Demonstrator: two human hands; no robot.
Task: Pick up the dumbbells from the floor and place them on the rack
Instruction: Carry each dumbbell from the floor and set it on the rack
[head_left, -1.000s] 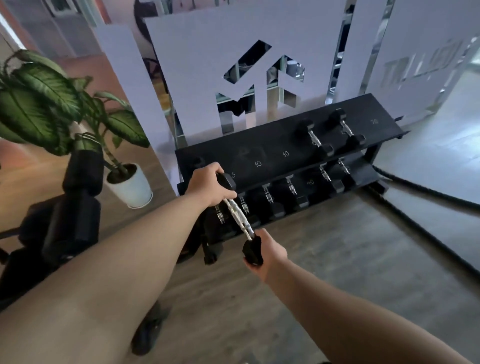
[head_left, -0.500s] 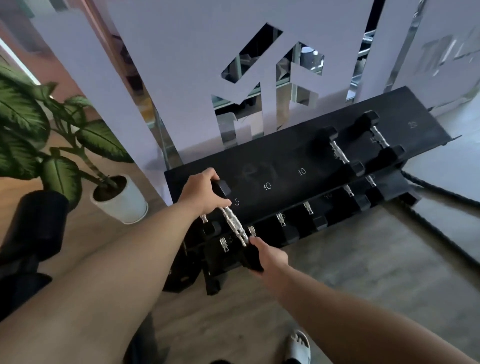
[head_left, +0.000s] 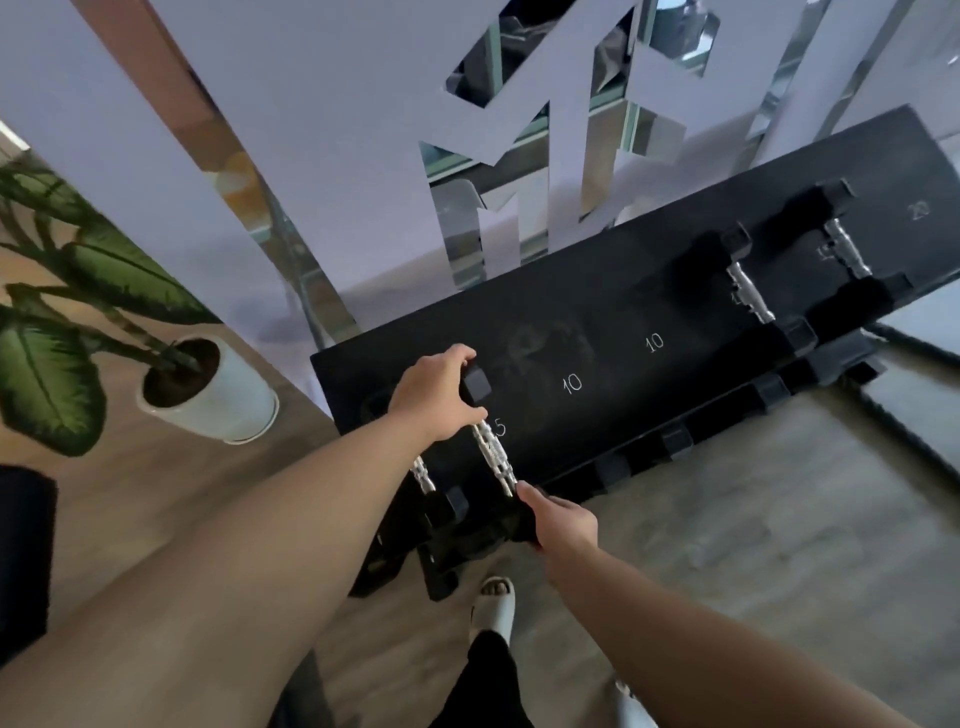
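The black rack (head_left: 649, 312) now fills the middle and right of the frame, seen more steeply from above than half a second ago, so its lower shelf is mostly hidden under the top one. The potted plant (head_left: 208, 395) sits at left, nearer the rack's corner than before. Two larger dumbbells (head_left: 748, 291) lie on the top shelf toward the upper right. The small dumbbell (head_left: 493, 452) has come down onto the top shelf at the rack's left end, beside the painted "5", its chrome handle running from centre down toward the front edge. The left hand (head_left: 436, 400) stays clamped over its far black head, fingers wrapped round it. The right hand (head_left: 563, 522) is at the near head by the shelf's front edge; its grip seems to be on that head, though blur and the arm hide the fingers. A sandalled foot (head_left: 493, 603) now shows at lower centre on the wooden floor (head_left: 727, 519).
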